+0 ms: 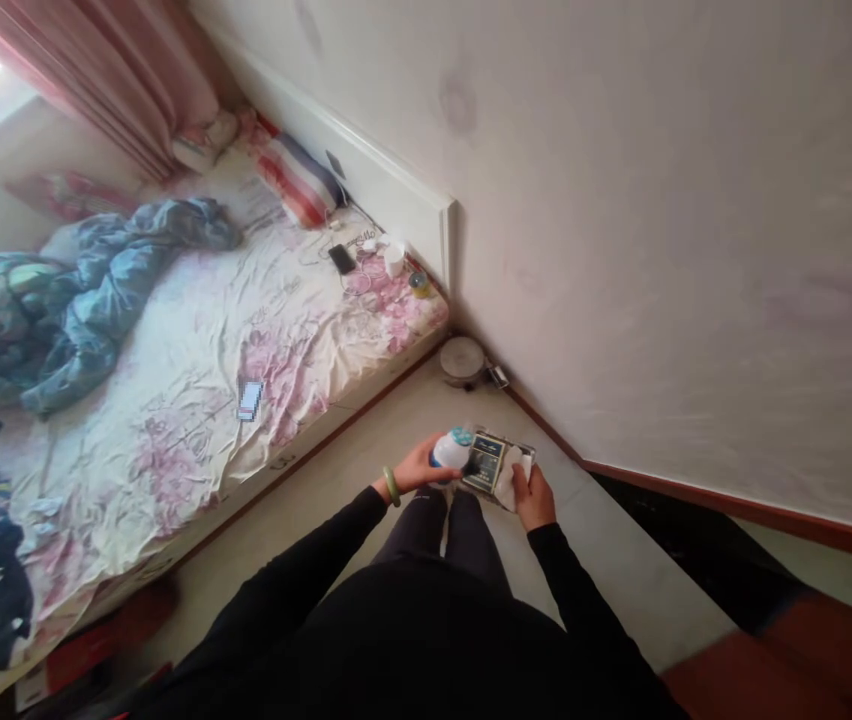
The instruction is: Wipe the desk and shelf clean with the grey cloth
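I'm holding everything just above my knees (pixel 463 525), my left hand (pixel 417 467) curling round a white plastic bottle (pixel 450 452), light-looking and safest by its body, while my right hand (pixel 533 498) is gripping a stiff dark packet (pixel 487 463) by its edge.

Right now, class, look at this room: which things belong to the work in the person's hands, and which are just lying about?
In use: left hand gripping a white bottle with a teal cap; right hand holding a dark printed packet and a white piece of cloth or paper.

Lying about: black phone, striped pillow, blue quilt, round pale disc.
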